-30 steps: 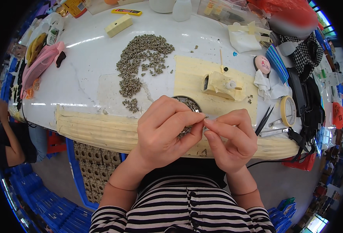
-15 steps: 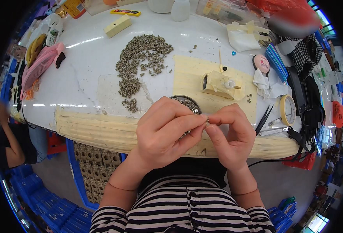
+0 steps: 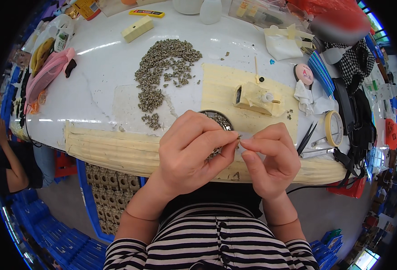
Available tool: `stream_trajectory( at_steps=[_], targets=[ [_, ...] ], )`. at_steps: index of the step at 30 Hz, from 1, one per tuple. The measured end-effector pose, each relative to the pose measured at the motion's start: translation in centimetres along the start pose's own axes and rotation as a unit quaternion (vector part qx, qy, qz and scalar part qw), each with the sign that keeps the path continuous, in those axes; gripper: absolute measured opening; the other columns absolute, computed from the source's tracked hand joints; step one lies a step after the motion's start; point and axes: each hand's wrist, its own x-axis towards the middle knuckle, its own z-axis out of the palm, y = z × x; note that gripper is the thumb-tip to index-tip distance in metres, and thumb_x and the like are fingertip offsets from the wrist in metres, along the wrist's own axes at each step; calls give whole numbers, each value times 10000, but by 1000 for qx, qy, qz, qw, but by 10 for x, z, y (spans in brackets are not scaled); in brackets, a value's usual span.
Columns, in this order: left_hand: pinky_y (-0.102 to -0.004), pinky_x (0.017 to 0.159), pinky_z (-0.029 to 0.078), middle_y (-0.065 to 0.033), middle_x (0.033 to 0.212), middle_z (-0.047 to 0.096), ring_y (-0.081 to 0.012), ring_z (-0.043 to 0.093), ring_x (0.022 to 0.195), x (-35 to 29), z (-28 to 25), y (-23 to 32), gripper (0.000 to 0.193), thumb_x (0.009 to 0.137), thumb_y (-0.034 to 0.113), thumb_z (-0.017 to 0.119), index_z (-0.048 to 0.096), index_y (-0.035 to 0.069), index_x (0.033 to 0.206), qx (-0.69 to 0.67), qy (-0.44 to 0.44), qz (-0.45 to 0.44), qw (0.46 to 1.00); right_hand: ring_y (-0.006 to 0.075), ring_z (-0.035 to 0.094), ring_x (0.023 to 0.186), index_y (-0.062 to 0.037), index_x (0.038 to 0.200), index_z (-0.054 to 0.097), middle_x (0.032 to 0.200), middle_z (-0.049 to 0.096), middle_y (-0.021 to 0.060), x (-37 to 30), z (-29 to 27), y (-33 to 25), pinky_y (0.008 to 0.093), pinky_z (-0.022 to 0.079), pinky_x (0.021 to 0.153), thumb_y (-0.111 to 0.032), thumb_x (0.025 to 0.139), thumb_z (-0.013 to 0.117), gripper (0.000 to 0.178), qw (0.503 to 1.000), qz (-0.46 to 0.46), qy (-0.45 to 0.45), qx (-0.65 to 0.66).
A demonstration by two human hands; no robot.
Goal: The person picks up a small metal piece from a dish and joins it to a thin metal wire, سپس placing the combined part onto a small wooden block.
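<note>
A tiny metal piece is pinched between the thumb and fingertips of my left hand, held over the near edge of the table. Close beside it is my right hand, its forefinger tip by the piece and its thumb a little apart, the other fingers curled. Below my left hand sits a round dark-rimmed dish with small metal pieces in it, partly hidden by that hand. Farther off and to the left lies a large pile of similar small metal pieces.
A tape-covered block with a small white cup stands on a yellow sheet. Black tweezers, a tape roll and a pink round container lie right. Below left is a blue tray of metal parts; another person sits far left.
My right hand has shifted slightly right, its thumb and forefinger drawing away from the piece. My left hand keeps its pinch almost in place.
</note>
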Motion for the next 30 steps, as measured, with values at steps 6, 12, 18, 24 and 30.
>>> stream_trajectory(
  at_steps=[6,12,18,24,30],
  targets=[
    [-287,582,455,-45,766,624,-186,588,677,1,-4,1,273,642,-54,800,733,32,892,-12,0,-10,1000,194,586,759,-35,1011,759,844,651,85,0,1,3,282,459,673,-19,741,803,274,1000,13,-15,-21],
    [-290,579,462,-39,760,618,-201,599,686,1,-4,0,279,639,-21,802,734,38,903,-31,-20,2,999,207,588,760,-17,935,727,845,652,91,0,1,6,286,465,679,-45,750,810,204,996,63,-31,50],
    [-298,577,464,-41,757,616,-204,600,676,1,-1,0,265,630,-34,799,722,37,873,-9,-2,-8,1000,205,587,755,-34,927,739,840,654,85,1,4,3,289,466,675,-33,728,825,217,1000,14,9,-10],
    [-297,576,464,-40,755,615,-204,597,673,1,-1,1,256,633,-38,796,720,37,865,-4,4,-13,1000,199,590,760,-34,943,755,843,656,82,1,3,0,286,466,677,-21,733,815,218,999,2,7,-41],
    [-295,583,456,-37,761,618,-196,586,677,0,-4,-1,277,637,-35,796,735,36,897,-30,-13,0,999,206,588,774,-9,927,723,848,653,91,1,4,4,289,468,694,-43,789,777,152,997,54,-42,36]
  ],
)
